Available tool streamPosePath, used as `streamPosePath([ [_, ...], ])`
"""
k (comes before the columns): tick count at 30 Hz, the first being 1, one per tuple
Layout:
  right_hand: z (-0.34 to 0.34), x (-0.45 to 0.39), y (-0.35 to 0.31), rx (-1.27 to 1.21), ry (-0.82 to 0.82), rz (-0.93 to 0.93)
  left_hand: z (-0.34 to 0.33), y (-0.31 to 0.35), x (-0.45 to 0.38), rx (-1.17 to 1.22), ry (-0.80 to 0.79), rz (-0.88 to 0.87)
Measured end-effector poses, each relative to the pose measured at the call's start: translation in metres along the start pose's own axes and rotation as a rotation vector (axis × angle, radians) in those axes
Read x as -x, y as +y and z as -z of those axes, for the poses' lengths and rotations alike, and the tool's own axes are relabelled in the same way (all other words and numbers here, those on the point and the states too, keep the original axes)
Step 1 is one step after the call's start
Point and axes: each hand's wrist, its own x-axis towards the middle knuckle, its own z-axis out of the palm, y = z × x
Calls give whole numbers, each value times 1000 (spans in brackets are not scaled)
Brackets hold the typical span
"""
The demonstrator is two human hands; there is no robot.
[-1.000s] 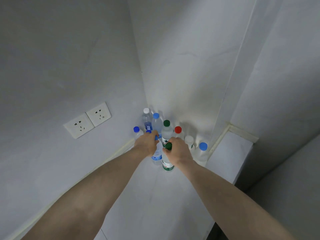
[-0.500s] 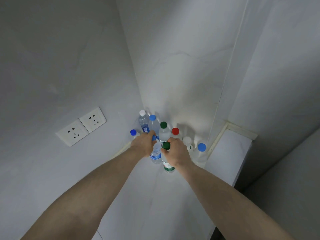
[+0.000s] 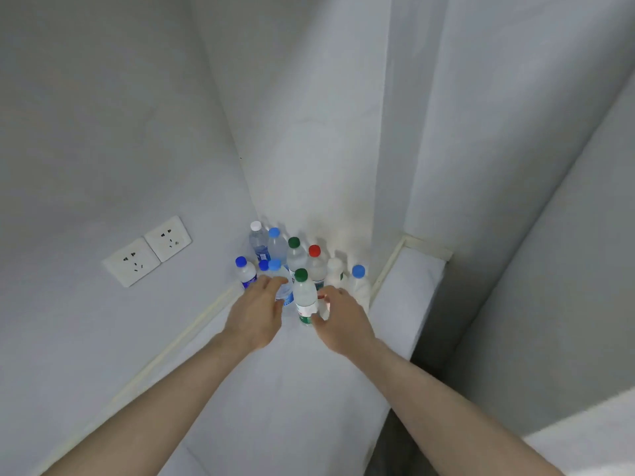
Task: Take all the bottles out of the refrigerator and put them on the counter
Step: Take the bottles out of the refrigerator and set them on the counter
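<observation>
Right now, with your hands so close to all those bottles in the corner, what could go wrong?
1. The bottles stand packed together, so the left hand or right hand brushing the front green-capped bottle could tip it into the others like skittles.
2. The light-blue-capped bottle sits right at the left hand's fingers; a small nudge might knock it over.
3. A fallen bottle could roll across the counter toward its edge.

Soft, even, cool-grey light; faint shadows fall behind the bottles toward twelve o'clock. Wide-angle distortion bends the walls at the edges. Slight blur softens hands and labels.
</observation>
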Motion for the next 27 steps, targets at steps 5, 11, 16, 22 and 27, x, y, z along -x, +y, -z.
streamPosePath([
  [5,31,97,9,25,11,-54,4,36,71,55,26,-133],
  [11,69,227,17,57,47,-122,3,84,160,130,-15,-247],
  [16,99,305,24,68,118,-166,11,130,202,191,-25,-348],
  [22,140,389,45,77,235,-249,11,208,252,243,-36,-503],
  [27,179,457,78,104,300,-303,-4,278,287,243,-57,-599],
])
